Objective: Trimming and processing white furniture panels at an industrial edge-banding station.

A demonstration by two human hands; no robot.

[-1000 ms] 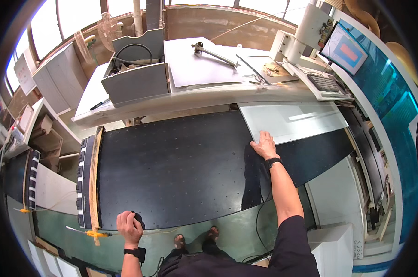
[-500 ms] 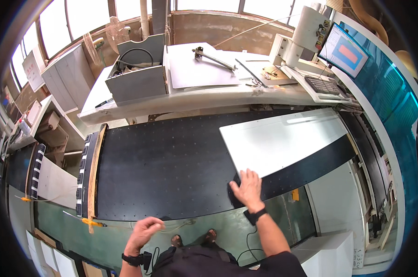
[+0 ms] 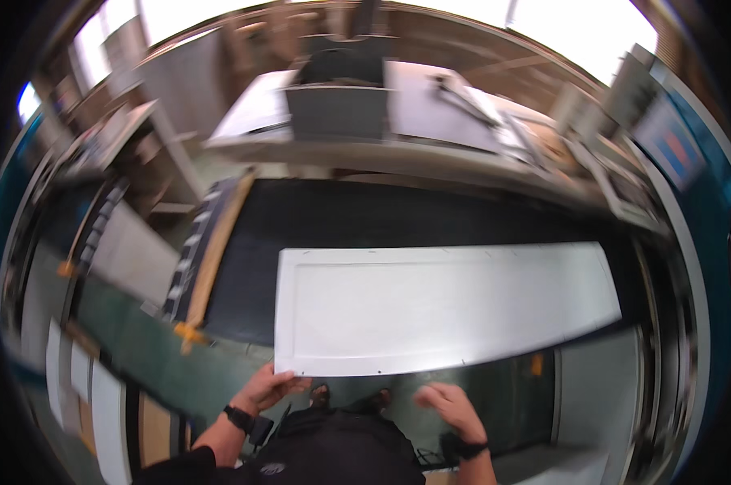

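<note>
The left hand point(image 3: 267, 388), low in the frame left of centre, has its fingers point(image 3: 288, 380) curled at the lower left corner of a long white panel point(image 3: 438, 307), gripping its near edge. The right hand point(image 3: 452, 406), lower centre, sits just below that edge with fingers loosely bent, holding nothing. The panel lies flat across the middle of the frame on a dark counter point(image 3: 341, 222). Beyond it, at the top, a cluttered workbench point(image 3: 430, 121) carries a grey box point(image 3: 337, 109).
</note>
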